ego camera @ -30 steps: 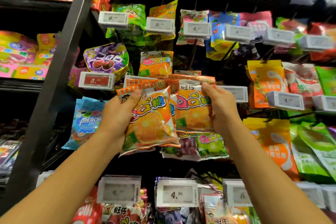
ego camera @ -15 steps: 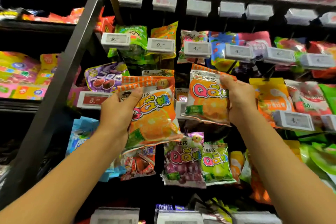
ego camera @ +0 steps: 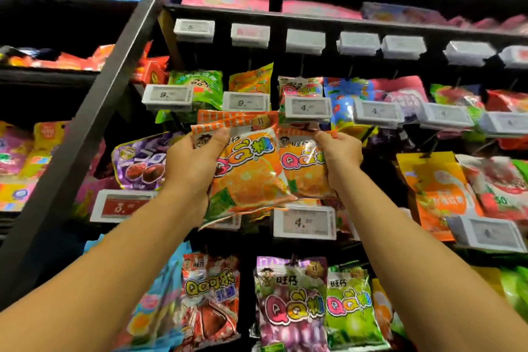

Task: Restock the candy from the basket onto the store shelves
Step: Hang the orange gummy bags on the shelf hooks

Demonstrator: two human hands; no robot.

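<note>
Glossy foil-plastic candy bags hang in rows on thin metal pegs across a dark store shelf unit (ego camera: 343, 16), each peg tipped with a small white rectangular price tag. The landmark here is the white price tag reading "4.20" (ego camera: 304, 221), a flat boxy label with a pale screen.

Directly above that tag, the left hand (ego camera: 190, 164) grips a small stack of orange candy bags (ego camera: 248, 177): crinkled, shiny pouches with an orange-slice print, striped orange header strips and bubbly coloured lettering. Its thumb is curled over the front of the top bag near the header, and the fingers are hidden behind the stack. Just above and slightly right of the tag, the right hand (ego camera: 341, 156) pinches the upper corner of a single orange bag (ego camera: 303, 171) of the same kind, thumb in front, fingers curled behind. The two hands are apart, each clamped on its own bags, and the two lots overlap edge to edge between them.

Below the tag hang a purple grape bag (ego camera: 288, 306), a green bag (ego camera: 350, 308) beside it, and left of those a red cola-flavoured bag (ego camera: 211, 300), all smooth and reflective. Left of the tag sits a red-faced price tag (ego camera: 124, 206), with a puffy purple pouch (ego camera: 141, 161) above it. A slanted dark metal upright (ego camera: 94, 111) stands further left.
</note>
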